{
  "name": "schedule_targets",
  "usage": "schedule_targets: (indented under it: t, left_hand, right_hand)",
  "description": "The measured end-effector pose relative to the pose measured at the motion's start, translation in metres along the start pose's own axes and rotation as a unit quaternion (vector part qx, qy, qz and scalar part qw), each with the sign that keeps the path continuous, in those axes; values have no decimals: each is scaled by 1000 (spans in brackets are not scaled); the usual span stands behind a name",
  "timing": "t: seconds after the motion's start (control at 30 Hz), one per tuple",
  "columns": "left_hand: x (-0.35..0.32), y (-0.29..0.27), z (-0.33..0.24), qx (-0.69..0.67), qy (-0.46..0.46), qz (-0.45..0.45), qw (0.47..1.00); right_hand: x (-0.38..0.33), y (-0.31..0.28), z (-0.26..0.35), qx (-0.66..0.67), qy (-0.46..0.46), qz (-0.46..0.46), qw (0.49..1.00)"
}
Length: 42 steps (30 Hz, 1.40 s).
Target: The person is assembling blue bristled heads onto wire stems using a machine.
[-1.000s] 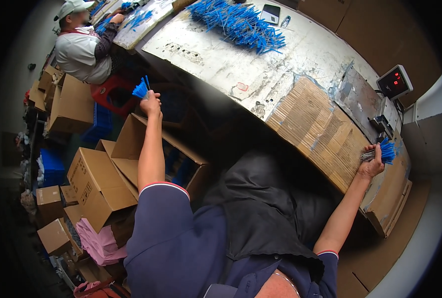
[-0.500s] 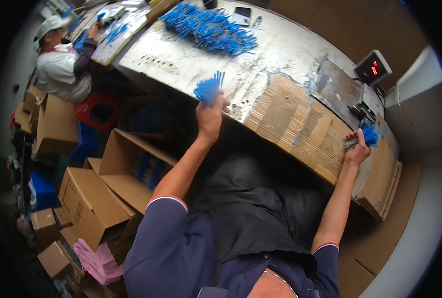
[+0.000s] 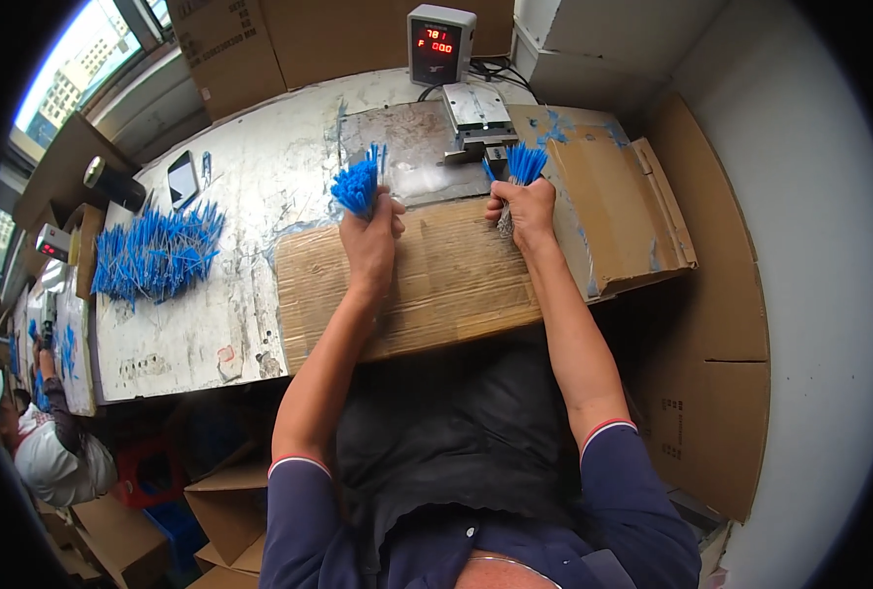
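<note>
My left hand point(image 3: 370, 236) is closed round a bunch of blue wires point(image 3: 356, 187), their ends fanning out above the fist. To its right, my right hand point(image 3: 529, 211) grips a second bundle of blue-ended wires point(image 3: 527, 164); thin silvery strands hang below that fist. Just beyond the right hand stands a small metal machine point(image 3: 477, 113) with a dark jaw at its front, close to one blue wire end. Both hands are held over a flat sheet of corrugated cardboard point(image 3: 426, 285).
At the left of the white table point(image 3: 161, 344) lies a big pile of blue wires point(image 3: 157, 250). Behind it are a phone point(image 3: 182, 181) and a dark cylinder point(image 3: 112, 184). A counter display point(image 3: 441, 44) stands at the back, a cardboard box point(image 3: 613, 196) at right. Far left, a co-worker point(image 3: 63, 461) sits.
My view has swung toward the right end of the table. My left hand has come over the cardboard with its bunch, nearer my right hand. Both hands keep their bundles.
</note>
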State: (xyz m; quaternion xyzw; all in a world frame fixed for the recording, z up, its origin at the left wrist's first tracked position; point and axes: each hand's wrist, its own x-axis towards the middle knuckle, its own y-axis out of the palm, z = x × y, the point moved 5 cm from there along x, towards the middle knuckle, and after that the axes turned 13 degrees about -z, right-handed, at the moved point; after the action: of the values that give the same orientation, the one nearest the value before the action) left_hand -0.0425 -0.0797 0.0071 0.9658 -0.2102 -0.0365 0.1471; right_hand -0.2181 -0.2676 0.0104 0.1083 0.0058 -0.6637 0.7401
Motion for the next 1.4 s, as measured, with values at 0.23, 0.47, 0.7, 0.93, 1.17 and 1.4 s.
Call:
schedule_targets:
  t: [0.23,0.47,0.7,0.93,1.17,1.4]
  left_hand:
    - [53,74,34,20,75,-17,997]
    - [50,71,30,39,120,-23,992]
    - [46,66,23,223,245,-78,940]
    - [42,86,22,346,299,15,889]
    - [41,97,21,398,310,61,861]
    - [37,93,16,389,329,68,858]
  right_hand:
    - [11,20,1,-65,-13,-48,997]
    - [13,29,1,-95,-25,-81,992]
    - [15,31,-7,11,19,-63,998]
    - [6,28,-13,131,94,-30,986]
    - [1,15,-11,117,53,-60,990]
    - [-6,10,-4,80,60,-29,995]
